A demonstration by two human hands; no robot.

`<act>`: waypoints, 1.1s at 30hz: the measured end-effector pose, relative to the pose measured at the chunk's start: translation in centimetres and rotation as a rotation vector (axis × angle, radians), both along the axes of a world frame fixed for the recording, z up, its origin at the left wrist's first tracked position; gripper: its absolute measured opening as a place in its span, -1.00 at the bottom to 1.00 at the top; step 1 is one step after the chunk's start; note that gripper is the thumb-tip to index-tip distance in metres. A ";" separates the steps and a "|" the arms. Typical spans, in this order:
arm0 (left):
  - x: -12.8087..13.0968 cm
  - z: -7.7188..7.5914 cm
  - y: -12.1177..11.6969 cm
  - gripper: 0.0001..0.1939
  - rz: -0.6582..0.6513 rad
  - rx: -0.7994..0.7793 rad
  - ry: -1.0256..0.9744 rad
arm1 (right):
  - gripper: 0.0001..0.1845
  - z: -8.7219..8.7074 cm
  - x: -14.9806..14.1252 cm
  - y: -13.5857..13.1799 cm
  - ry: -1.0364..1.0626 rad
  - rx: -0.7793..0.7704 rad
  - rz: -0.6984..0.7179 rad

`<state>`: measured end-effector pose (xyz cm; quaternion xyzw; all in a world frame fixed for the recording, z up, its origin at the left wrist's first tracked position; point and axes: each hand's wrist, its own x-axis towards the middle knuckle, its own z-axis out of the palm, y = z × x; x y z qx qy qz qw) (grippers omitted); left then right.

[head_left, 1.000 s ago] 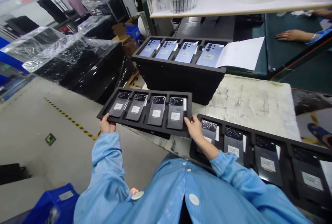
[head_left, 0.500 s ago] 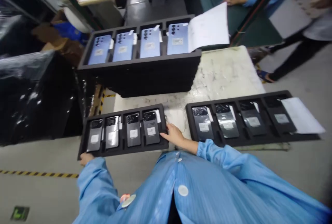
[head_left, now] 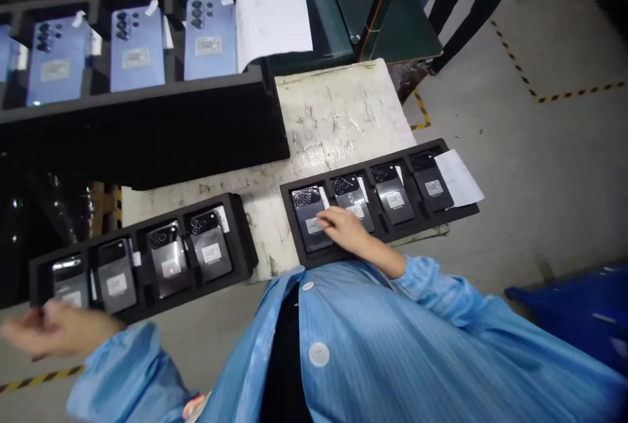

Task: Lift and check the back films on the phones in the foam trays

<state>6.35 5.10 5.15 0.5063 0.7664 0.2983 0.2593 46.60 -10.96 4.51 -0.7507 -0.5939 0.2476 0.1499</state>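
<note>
Left hand (head_left: 61,331): lower left, blurred, grip unclear | right hand (head_left: 346,232): centre, fingers bent over right tray (head_left: 417,223), contact unclear | dark phones (head_left: 210,259): lower left and centre, one per compartment, presumably preventing rubbing | left tray (head_left: 241,236): partly on table (head_left: 338,116)

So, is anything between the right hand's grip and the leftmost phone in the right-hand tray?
Nothing visible. The right hand's grip is over the right-hand tray, beside the leftmost phone. The white sheet lies at the tray's opposite end, clear of both.
</note>
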 end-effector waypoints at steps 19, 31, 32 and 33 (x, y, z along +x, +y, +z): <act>33.5 -0.4 -14.3 -0.03 -0.606 -0.402 0.540 | -0.65 -2.1 11.6 -7.5 -0.169 -0.035 0.268; 31.2 -2.1 -12.3 -0.43 -0.362 -0.285 -0.009 | -0.75 -2.1 12.2 -7.2 -0.081 0.133 0.334; 30.8 -2.2 -12.2 -0.55 -0.357 -0.276 -0.084 | -0.75 -1.8 12.2 -7.1 -0.061 0.161 0.328; 30.5 -2.2 -12.1 -0.64 -0.351 -0.268 -0.173 | -0.75 -1.4 12.1 -7.1 -0.032 0.203 0.323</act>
